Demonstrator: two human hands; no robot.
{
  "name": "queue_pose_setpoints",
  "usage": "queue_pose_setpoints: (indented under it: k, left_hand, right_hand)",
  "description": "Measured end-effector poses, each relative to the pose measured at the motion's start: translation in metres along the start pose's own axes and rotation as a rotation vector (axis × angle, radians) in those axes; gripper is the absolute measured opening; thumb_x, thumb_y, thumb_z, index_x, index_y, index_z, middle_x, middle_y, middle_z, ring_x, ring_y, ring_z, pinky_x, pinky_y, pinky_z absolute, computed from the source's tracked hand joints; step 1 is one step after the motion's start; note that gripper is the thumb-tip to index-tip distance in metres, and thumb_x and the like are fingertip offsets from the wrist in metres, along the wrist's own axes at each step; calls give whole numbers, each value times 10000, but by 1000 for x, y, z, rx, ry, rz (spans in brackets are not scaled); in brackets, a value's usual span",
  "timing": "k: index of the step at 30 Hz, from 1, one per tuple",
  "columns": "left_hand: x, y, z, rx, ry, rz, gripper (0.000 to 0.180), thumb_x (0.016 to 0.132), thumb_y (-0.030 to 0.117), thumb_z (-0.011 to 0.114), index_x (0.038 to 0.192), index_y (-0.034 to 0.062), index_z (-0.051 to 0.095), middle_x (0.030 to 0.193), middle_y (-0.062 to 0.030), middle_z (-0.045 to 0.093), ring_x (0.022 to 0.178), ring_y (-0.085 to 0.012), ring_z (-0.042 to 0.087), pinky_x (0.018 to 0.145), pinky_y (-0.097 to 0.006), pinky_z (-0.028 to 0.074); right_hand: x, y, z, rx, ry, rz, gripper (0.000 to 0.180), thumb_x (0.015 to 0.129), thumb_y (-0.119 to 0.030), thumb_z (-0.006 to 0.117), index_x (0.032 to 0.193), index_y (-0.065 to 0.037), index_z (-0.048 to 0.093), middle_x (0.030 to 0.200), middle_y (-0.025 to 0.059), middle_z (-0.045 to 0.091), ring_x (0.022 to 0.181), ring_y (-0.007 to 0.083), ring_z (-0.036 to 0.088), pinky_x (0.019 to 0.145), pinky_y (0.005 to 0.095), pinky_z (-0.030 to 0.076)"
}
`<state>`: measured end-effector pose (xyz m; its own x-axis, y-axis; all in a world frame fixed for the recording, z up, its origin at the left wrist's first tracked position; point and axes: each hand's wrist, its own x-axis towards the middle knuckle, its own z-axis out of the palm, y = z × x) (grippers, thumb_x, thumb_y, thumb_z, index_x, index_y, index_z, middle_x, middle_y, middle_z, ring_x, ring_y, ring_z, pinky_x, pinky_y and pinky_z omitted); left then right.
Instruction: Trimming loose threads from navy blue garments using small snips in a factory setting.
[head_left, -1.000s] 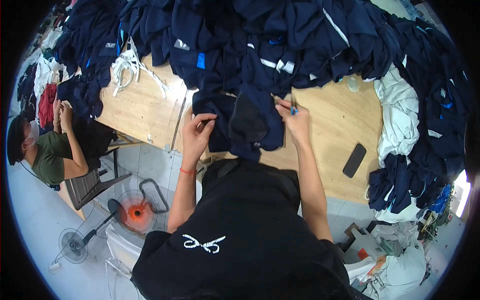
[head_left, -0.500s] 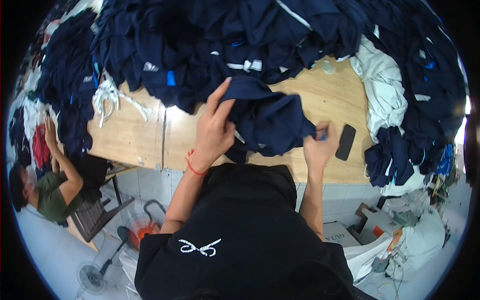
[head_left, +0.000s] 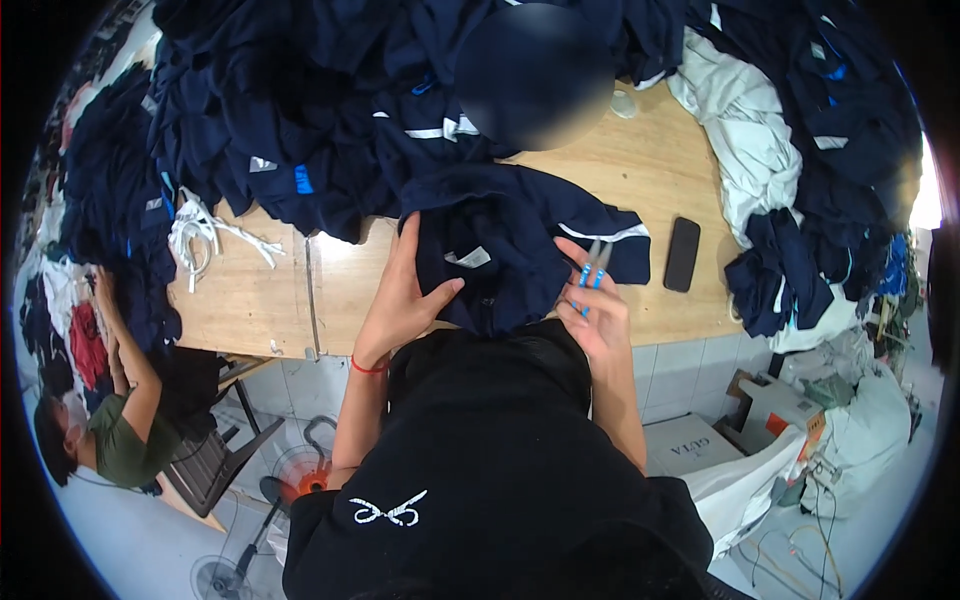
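Note:
A navy garment [head_left: 515, 250] with a white stripe and a small white label lies spread on the wooden table [head_left: 250, 305] right in front of me. My left hand [head_left: 405, 295] lies flat on its left side, thumb near the label. My right hand [head_left: 592, 305] holds small blue-handled thread snips [head_left: 592, 268] at the garment's right edge, blades pointing up.
A large heap of navy garments [head_left: 330, 110] covers the table's far side, and more hang at the right [head_left: 790, 270]. White cloth [head_left: 750, 140], a black phone [head_left: 683, 254] and white cords [head_left: 200, 235] lie on the table. Another person [head_left: 110, 420] sits at lower left. Cardboard boxes [head_left: 700, 445] stand at lower right.
The garment has been pulled nearer and spread out. My left hand came down from the heap onto it. My right hand lifted the snips to its right edge.

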<state>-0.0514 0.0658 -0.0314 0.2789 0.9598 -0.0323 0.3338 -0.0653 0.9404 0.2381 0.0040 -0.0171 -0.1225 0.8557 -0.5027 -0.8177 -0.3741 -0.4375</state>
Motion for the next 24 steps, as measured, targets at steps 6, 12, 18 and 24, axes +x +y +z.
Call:
queue_pose_setpoints:
  k: [6, 12, 18, 24]
  left_hand:
    - [31, 68, -57, 295, 409, 487, 541, 765, -143, 608, 1303, -84, 614, 1545, -262, 540, 1380, -421, 586, 1125, -404, 470]
    - [42, 74, -51, 395, 361, 430, 553, 761, -155, 584, 1304, -62, 632, 1517, -211, 574, 1316, -420, 628, 1079, -394, 514]
    - [6, 31, -38, 369, 356, 230, 497, 733, -161, 571, 1201, -42, 690, 1511, -198, 593, 1190, -358, 699, 922, -346, 558]
    - [16, 33, -41, 333, 343, 240, 437, 733, -175, 546, 1045, 29, 774, 1335, -137, 667, 1039, -286, 673, 869, -348, 535]
  right_hand:
    - [-26, -50, 52, -1048, 166, -716, 479, 792, 153, 810, 1234, 35, 668, 902, 26, 645, 784, 78, 605, 686, 226, 509]
    - [-5, -66, 58, -865, -20, -561, 505, 780, 73, 862, 1251, 17, 690, 995, 42, 658, 793, 81, 586, 724, 223, 498]
    - [11, 5, 15, -1506, 143, -590, 450, 732, 140, 713, 1157, -8, 724, 1000, 52, 668, 746, 118, 550, 675, 263, 468]
    - [23, -52, 46, -1487, 652, -1488, 315, 769, 134, 666, 1045, -4, 729, 1010, 62, 682, 759, 150, 569, 656, 290, 453]
